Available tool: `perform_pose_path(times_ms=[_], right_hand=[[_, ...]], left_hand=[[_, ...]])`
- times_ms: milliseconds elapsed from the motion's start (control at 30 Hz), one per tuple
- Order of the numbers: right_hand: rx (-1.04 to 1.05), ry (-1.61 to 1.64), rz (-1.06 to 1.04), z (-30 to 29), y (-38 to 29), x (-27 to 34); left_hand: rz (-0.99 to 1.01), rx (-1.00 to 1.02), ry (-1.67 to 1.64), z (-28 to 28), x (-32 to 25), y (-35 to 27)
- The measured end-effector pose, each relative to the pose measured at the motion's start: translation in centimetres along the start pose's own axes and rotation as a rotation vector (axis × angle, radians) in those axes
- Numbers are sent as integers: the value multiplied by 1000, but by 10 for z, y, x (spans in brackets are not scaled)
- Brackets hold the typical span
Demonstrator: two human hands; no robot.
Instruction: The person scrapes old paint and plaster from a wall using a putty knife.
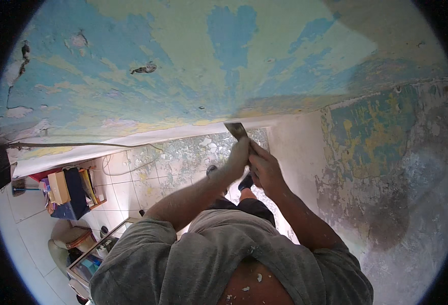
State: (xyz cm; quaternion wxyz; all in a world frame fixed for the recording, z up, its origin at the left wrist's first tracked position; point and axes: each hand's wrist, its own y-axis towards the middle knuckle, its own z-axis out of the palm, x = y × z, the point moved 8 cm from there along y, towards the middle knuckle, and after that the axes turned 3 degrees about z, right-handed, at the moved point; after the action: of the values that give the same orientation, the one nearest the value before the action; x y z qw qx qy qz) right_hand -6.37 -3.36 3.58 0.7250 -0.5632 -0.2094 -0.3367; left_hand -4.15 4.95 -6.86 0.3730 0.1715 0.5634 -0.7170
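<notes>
Before my chest, both hands are on a paint scraper [236, 130] with a broad, flat metal blade. My left hand [240, 154] wraps the tool close behind the blade, slightly blurred. Lower on the handle, my right hand [266, 167] grips with its fingers curled; most of the handle is hidden by the two hands. The blade points up and left, near the bottom of the painted wall [193, 45], where blue and pale green layers show in patches. Whether the blade touches the wall, I cannot tell.
Paint flakes [204, 148] litter the tiled floor [124, 190] below. A cable [82, 145] runs along the left. Books and boxes [65, 188] stand lower left, near a glass-topped case [98, 249]. A second, partly stripped wall [365, 152] rises at right.
</notes>
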Motion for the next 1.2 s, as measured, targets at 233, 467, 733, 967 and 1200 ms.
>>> perform_pose_path(times_ms=[233,467,733,967,1200], right_hand=[[159,-6,149,17,62,-39],[96,-58,66,4,51,-26],[240,-386,-131,26,61,-50],[250,-223,118,40,16,-29],[337,-553,-389,80,82,-36]], left_hand=[[-88,35,-173,-44,30,58],[-51,-28,-21,-24,-6,31],[239,-113,322,-69,-1,19],[48,-34,-765,-24,-24,-47],[106,-20,-704,-69,-17,11]])
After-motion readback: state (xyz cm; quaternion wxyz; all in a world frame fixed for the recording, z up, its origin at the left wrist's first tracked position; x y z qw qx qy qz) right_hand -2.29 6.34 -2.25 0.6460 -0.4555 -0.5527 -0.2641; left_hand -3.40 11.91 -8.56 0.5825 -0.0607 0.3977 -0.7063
